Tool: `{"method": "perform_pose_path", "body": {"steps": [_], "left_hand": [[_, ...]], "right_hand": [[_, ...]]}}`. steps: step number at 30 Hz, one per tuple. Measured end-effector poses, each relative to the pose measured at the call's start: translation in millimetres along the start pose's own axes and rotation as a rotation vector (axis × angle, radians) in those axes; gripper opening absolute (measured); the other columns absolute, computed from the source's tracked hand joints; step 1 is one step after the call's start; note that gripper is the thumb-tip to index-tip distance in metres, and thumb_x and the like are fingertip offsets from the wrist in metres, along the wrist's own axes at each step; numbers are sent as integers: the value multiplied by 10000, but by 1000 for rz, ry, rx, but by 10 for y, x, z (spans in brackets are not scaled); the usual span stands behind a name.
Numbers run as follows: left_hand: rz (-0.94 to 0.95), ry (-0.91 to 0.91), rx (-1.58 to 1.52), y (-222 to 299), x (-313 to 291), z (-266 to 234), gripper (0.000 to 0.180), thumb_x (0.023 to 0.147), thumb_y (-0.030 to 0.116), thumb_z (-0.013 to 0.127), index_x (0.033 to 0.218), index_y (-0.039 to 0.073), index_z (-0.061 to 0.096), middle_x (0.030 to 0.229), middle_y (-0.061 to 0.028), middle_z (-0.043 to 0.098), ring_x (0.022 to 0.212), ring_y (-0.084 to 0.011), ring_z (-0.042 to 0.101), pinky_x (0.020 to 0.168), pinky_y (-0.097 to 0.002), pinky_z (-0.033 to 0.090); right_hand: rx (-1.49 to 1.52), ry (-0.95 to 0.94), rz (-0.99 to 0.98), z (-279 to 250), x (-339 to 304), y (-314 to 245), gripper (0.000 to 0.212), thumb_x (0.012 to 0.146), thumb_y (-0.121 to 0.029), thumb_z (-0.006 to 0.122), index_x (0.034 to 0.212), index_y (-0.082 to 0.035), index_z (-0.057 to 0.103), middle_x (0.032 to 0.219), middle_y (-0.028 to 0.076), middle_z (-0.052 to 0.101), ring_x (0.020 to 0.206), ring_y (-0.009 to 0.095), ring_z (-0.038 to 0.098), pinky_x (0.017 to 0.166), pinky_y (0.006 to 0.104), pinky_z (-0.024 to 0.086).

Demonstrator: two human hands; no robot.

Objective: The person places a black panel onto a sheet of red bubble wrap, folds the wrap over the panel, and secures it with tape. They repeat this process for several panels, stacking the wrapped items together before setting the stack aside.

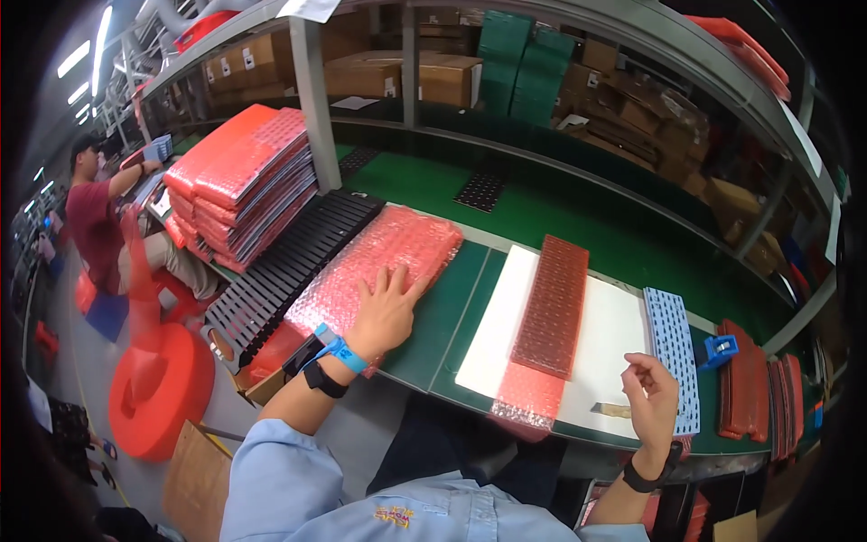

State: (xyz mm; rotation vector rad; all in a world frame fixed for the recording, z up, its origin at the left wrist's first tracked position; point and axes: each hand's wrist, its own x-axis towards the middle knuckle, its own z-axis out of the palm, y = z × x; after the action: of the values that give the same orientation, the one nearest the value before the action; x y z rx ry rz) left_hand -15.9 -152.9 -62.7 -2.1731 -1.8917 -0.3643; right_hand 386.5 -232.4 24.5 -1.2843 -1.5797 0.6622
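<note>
The likeliest trouble lies near the right hand (652,402): a small tool (611,410) rests on the white board (492,334) just beside it, and if it has a bare blade, which is too small to tell, a careless sweep could nick fingers or wrap. The pink wrap (524,402) under the red panel (553,303) hangs past the near edge of the table (461,339); a brush from the person's clothing could snag it and drag the panel askew. The pack (370,266) has a slick bubble surface, so an uneven push might make it skid or burst some bubbles, and the tall stack (244,172) beyond looks uneven enough to slump if knocked. The pack lies directly under the left hand (388,312), which is spread flat on its right part with the fingers pointing away from the person, pressing rather than gripping. It lies beside the black slats (302,257) and well apart from the right hand, across the board. That hand is loosely half curled above the board, seemingly holding nothing, close to the blue panel (673,357).
</note>
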Motion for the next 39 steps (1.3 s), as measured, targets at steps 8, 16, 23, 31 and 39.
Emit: {"method": "perform_pose_path", "body": {"steps": [8, 16, 23, 31, 39], "left_hand": [[9, 96, -90, -195, 13, 11, 615, 813, 67, 586, 1410, 134, 455, 1354, -196, 474, 1247, -427, 443, 955, -627, 383], [-67, 72, 44, -206, 202, 65, 571, 813, 74, 594, 1372, 112, 481, 1332, -194, 487, 1228, -406, 462, 947, -603, 389], [99, 279, -134, 533, 537, -311, 530, 821, 144, 640, 1332, 110, 503, 1312, -182, 513, 1209, -387, 487, 958, -558, 396], [252, 185, -396, 922, 925, 392, 486, 820, 203, 658, 1264, 54, 528, 1237, -157, 574, 1186, -343, 521, 1009, -523, 387], [332, 72, -479, 940, 786, 177, 386, 838, 151, 587, 1195, 10, 550, 1199, -171, 577, 1195, -344, 516, 1042, -511, 383]], "right_hand": [[-73, -122, -20, 36, -35, -46, 201, 859, 19, 634, 1059, 32, 652, 812, 17, 604, 735, 80, 548, 684, 210, 445], [-86, -141, -64, -4, 240, -96, 185, 863, -10, 645, 1041, 34, 666, 806, 35, 628, 692, 79, 569, 637, 217, 456], [-504, -162, -276, 874, 2090, 58, 225, 858, -154, 663, 1040, -23, 684, 1028, 177, 680, 928, 319, 670, 825, 385, 539], [-721, 13, 163, 2710, 3366, 774, 705, 765, -496, 753, 1321, -109, 556, 1328, 235, 499, 1180, 480, 539, 965, 531, 469], [-879, 98, 292, 3049, 3723, 1009, 631, 736, -465, 735, 1249, -110, 640, 1314, 245, 525, 1221, 511, 471, 1043, 561, 364]]}}
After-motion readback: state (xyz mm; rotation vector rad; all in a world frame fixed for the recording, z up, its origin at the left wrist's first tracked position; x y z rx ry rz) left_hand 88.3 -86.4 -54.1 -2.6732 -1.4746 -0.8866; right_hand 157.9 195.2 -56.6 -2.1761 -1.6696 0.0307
